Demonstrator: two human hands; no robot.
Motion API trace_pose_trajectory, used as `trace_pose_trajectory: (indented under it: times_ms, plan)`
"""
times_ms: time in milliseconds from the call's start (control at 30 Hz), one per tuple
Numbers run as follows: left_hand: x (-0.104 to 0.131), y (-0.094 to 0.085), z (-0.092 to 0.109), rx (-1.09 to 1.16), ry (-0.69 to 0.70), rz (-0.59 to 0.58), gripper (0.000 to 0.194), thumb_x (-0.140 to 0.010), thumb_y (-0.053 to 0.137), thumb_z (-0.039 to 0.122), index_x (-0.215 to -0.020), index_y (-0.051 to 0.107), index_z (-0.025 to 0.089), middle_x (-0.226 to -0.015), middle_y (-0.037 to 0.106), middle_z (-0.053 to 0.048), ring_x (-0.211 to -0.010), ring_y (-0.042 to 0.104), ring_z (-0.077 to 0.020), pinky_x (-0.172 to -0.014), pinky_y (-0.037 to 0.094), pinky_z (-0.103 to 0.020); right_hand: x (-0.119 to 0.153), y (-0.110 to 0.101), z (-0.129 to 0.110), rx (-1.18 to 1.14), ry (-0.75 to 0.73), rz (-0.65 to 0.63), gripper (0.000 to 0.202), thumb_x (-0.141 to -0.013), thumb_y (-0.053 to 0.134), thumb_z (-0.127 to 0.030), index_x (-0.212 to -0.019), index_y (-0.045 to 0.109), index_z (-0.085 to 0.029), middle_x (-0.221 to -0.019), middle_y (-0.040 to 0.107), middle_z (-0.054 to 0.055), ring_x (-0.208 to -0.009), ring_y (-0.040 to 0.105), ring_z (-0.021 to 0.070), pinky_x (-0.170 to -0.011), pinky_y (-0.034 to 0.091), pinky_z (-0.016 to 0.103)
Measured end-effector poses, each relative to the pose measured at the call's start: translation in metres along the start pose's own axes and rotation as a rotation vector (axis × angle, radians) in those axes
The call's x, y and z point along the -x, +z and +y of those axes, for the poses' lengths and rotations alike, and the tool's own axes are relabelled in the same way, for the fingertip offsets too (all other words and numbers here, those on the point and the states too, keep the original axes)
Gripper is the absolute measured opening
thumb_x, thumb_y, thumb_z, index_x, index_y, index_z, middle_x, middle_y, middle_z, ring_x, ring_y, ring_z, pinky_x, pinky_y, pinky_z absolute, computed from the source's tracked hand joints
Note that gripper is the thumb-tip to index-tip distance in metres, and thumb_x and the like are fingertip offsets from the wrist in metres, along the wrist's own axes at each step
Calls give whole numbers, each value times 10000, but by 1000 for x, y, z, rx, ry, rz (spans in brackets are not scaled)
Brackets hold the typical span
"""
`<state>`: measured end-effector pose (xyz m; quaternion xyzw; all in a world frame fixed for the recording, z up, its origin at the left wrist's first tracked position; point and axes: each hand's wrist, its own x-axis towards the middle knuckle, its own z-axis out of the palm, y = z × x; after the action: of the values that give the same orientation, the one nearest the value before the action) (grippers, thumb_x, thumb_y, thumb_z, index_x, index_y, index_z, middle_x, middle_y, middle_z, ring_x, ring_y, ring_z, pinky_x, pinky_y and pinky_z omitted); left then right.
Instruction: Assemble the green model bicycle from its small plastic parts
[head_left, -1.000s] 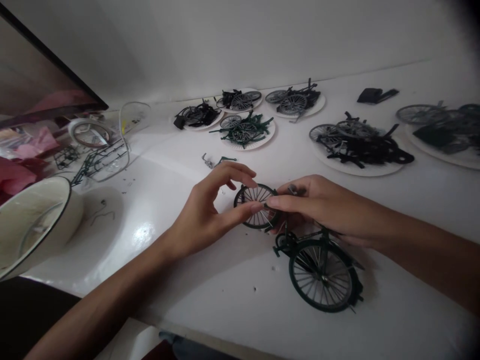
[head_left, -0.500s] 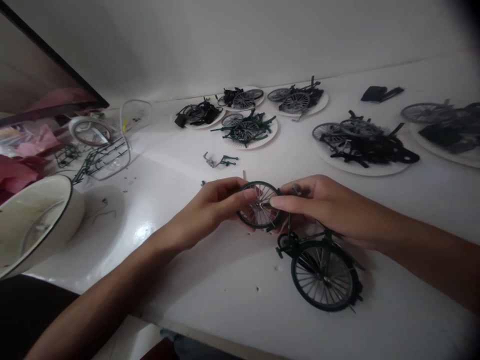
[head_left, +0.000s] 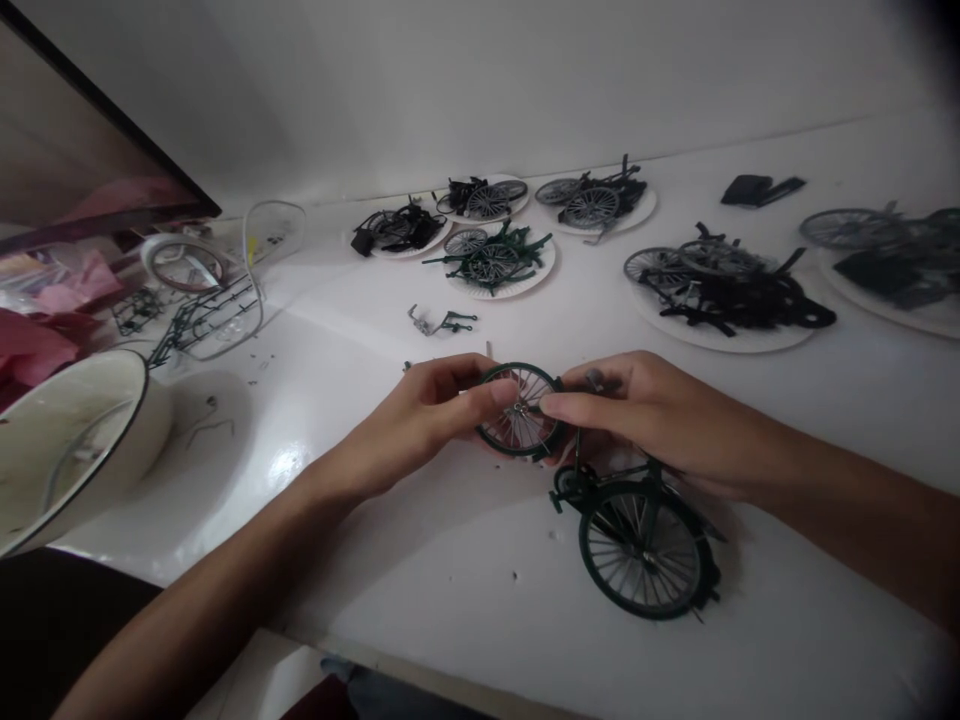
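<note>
A dark green model bicycle [head_left: 611,530] is held low over the white table, its rear wheel [head_left: 646,552] nearer me. My left hand [head_left: 450,400] grips the front wheel [head_left: 536,435], thumb on the spokes beside the hub and fingers behind. Around the front of the bicycle, my right hand [head_left: 622,405] is closed, its thumb tip close to the wheel's hub. The right fingers hide most of the fork and handlebar. Beyond my hands lie a small grey and green part [head_left: 442,320] on the table.
Several paper plates [head_left: 551,265] with model bicycle parts stand along the back and right. A black piece [head_left: 761,190] lies at back right. To the left are an enamel bowl [head_left: 142,430], a bent wire [head_left: 210,422], green part frames [head_left: 202,320] and pink cloth [head_left: 34,345].
The rear of the bicycle has swung very slightly left and up. Both hands keep their hold at the front wheel, almost unmoved.
</note>
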<state>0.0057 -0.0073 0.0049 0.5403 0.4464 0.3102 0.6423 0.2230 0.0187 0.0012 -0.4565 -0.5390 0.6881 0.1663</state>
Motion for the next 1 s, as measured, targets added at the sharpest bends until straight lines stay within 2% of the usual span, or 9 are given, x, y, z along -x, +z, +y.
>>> trace_pose_trajectory:
  times_ms: [300,667,1000]
  plan:
    - [1,2,2,-6,-25,10,295,-861,713,380,-998,657,126,-949,704,-61,-853,685,-161,-758,600,-276,0,2,1,3,-12,-3,278,-838,715,-438,-909,737,-170,-849,770,63,-689,710,133,-570,534,164]
    - [-2,-2,0,-74,-21,14,314,-845,721,391,-1017,684,131,-951,707,-70,-834,663,-153,-736,552,-244,1,3,-3,-10,-4,-2,248,-825,729,-412,-838,723,-165,-799,759,61,-673,704,146,-559,541,196]
    - [-2,-3,1,-149,-9,49,317,-838,724,405,-999,693,134,-931,694,-57,-819,628,-135,-738,509,-234,2,2,2,44,-46,4,292,-864,671,-456,-882,725,-169,-853,771,78,-712,719,166,-582,552,207]
